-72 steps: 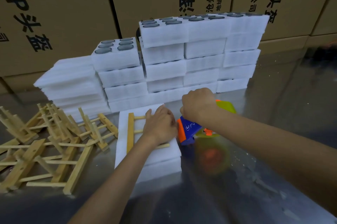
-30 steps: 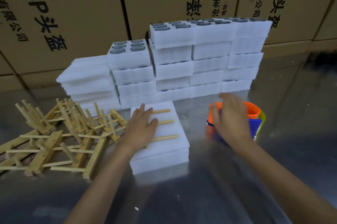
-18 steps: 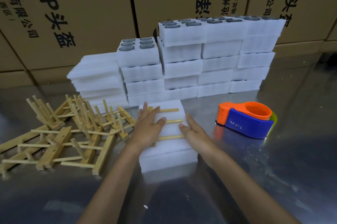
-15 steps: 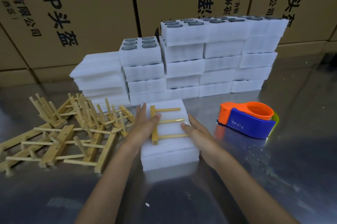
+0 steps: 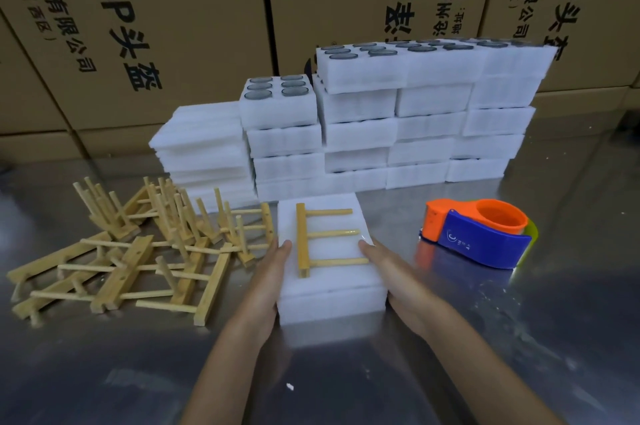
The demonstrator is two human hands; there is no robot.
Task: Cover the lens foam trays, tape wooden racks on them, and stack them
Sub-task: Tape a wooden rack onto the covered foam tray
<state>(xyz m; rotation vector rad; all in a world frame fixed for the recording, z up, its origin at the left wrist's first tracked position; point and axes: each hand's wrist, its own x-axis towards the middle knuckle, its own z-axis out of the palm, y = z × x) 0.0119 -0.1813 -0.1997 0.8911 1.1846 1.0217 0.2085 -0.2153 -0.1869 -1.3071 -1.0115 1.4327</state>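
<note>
Item: white covered foam tray (image 5: 329, 282) bearing a taped pale wooden comb-shaped rack (image 5: 313, 240), near the front edge of the shiny metal desk (image 5: 519, 338). We press our left hand (image 5: 268, 281) and right hand (image 5: 391, 272), fingers straight, against its two sides.

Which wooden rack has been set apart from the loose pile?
The wooden rack lying flat on the covered foam tray between both hands; the other racks lie jumbled on the table.

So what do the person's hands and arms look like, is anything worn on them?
Both the left hand and right hand are bare: no gloves, rings, watch or bracelets show. The forearms are bare too, with no sleeve reaching into view.
</note>
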